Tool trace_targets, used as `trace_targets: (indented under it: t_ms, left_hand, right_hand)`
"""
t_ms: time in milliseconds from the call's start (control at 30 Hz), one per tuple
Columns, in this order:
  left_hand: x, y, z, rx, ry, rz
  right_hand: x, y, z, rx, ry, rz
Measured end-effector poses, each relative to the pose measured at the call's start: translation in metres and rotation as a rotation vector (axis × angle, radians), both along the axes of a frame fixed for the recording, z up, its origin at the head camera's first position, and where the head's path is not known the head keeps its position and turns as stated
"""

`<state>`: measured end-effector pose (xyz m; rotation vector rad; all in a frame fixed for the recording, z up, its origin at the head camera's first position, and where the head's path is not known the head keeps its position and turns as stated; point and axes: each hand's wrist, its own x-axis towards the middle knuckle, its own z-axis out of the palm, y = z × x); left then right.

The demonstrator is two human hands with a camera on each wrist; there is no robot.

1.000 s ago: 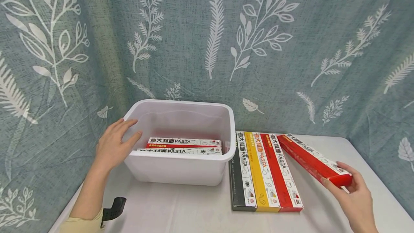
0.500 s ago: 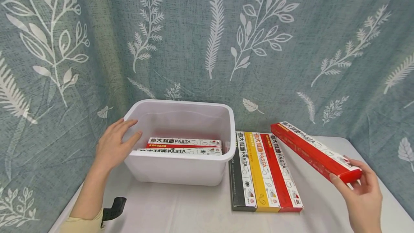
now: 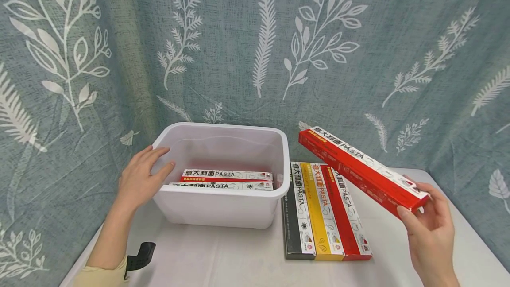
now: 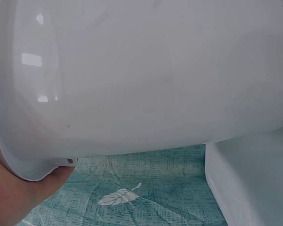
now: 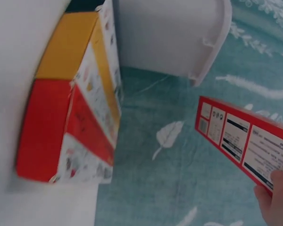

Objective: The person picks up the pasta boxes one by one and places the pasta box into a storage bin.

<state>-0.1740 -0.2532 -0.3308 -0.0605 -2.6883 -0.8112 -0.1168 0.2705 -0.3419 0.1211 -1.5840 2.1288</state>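
My right hand grips the near end of a long red and white pasta box, raised and tilted with its far end higher. In the right wrist view the printed underside of the red pasta box faces the camera. The left hand rests on the left rim of a white plastic bin, thumb over the inside. In the left wrist view that hand curls about the rim of the bin. Inside the bin lie pasta boxes, partly hidden by its front wall.
Right of the bin, a black box, a yellow box and a red box lie side by side on the white table. A patterned curtain hangs close behind. A black strap piece sits at the left wrist.
My right hand has lifted the red pasta box off the table, and its far end has swung left and up above the row of boxes. The left hand stays at the bin's rim.
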Motion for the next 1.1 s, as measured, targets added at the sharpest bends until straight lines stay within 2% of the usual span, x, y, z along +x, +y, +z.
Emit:
trace_targets:
  t_ms: [167, 500, 600, 700, 833, 1100]
  left_hand:
    - [0.000, 0.000, 0.000, 0.000, -0.002, -0.004]
    - [0.000, 0.000, 0.000, 0.002, -0.012, -0.006]
    - [-0.001, 0.000, 0.000, 0.001, -0.017, -0.005]
    - [-0.001, 0.000, 0.000, 0.002, -0.015, -0.008]
    - [-0.001, 0.001, 0.000, 0.001, -0.007, -0.011]
    - [0.000, 0.001, 0.001, -0.001, 0.002, 0.000]
  right_hand:
    - [-0.005, -0.014, 0.009, -0.050, 0.061, 0.095]
    - [-0.019, -0.046, 0.019, -0.004, 0.049, 0.241]
    - [-0.024, -0.056, 0.022, 0.019, 0.021, 0.280]
    - [-0.028, -0.067, 0.026, 0.067, -0.019, 0.299]
    - [-0.036, -0.081, 0.030, 0.128, -0.017, 0.334]
    - [-0.062, -0.108, 0.037, 0.313, -0.059, 0.419]
